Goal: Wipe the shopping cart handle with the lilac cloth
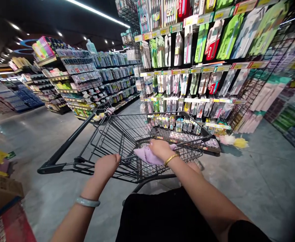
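Note:
A dark metal shopping cart (127,122) stands side-on in front of me, its handle at the left. My left hand (107,166) is closed on the cart's near top rail, with a grey-blue bangle on the wrist. My right hand (161,150), above a gold bracelet, grips a light purple cloth (148,155). That cloth lies against the near rim of the basket, bunched under my fingers, and part of it is hidden by the hand. Through the wire mesh the basket shows its bare bottom.
Shelves of packaged toothbrushes (187,45) rise just beyond the cart. Yellow and pink bath puffs (240,143) sit low at the display's right end. More stocked shelves (76,74) stand far left. A cardboard box (4,191) is near me at the left edge, beside grey floor (53,195).

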Motion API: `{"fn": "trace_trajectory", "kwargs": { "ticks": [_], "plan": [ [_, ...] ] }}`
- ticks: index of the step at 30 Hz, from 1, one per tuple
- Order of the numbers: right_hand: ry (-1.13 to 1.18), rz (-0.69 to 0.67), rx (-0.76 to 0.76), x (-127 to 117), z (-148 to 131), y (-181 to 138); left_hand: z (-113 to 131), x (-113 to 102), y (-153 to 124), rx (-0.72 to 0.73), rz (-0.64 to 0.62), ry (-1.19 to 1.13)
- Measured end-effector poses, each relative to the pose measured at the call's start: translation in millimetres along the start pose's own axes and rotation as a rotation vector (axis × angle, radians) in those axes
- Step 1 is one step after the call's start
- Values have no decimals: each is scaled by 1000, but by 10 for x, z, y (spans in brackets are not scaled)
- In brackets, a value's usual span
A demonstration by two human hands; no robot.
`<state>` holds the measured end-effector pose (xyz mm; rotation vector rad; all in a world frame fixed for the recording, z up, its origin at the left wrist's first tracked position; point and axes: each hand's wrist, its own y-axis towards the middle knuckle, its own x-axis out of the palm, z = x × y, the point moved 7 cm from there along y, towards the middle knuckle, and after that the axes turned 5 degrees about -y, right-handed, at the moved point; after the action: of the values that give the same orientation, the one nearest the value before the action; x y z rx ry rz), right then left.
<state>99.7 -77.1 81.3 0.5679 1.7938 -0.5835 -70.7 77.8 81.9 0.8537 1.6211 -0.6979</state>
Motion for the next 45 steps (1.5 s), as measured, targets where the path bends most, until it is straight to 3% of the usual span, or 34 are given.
{"fn": "trace_trajectory", "kwargs": {
  "ticks": [2, 3, 5, 8, 11, 13, 15, 19, 22, 24, 26, 29, 33, 35, 41, 43, 45],
  "plan": [
    [24, 19, -118, 87, -375, -26, 234, -93, 123, 89, 12, -17],
    [27, 113, -217, 79, -560, -65, 321, -145, 190, 94, 25, -51],
    [26, 205, -343, 100, -706, -149, 425, -196, 311, 54, 8, -175],
    [34, 179, -364, 93, -361, -175, 475, -120, 397, -21, -108, -363],
    [48, 101, -125, 18, 232, -60, 534, -47, 403, 1, -156, -375],
    [14, 82, 38, -1, 367, 1, 589, -24, 406, 41, -183, -339],
    [-19, 107, 50, 40, 165, 4, 618, -5, 416, 57, -235, -326],
    [10, 275, -186, 127, -371, -179, 567, 13, 416, 37, -304, -345],
    [26, 196, -155, 149, -74, -203, 527, 53, 397, 24, -312, -353],
    [-13, 135, 16, 93, 323, -123, 535, 89, 399, 21, -311, -361],
    [-60, 101, 156, 29, 541, -40, 559, 114, 412, 19, -314, -370],
    [-40, 49, 91, 79, 254, 22, 592, 115, 417, 29, -352, -390],
    [-1, 172, -309, 158, -423, -131, 584, 59, 358, 77, -403, -411],
    [-30, 181, -382, 178, -377, -218, 558, 40, 335, 88, -394, -411],
    [-127, 49, -315, 82, 403, -196, 523, 149, 414, 41, -352, -402],
    [-185, 52, -291, 96, 319, -178, 536, 194, 457, 34, -362, -391],
    [-216, 98, -300, 157, -1, -188, 538, 197, 486, 32, -352, -365]
  ]
}}
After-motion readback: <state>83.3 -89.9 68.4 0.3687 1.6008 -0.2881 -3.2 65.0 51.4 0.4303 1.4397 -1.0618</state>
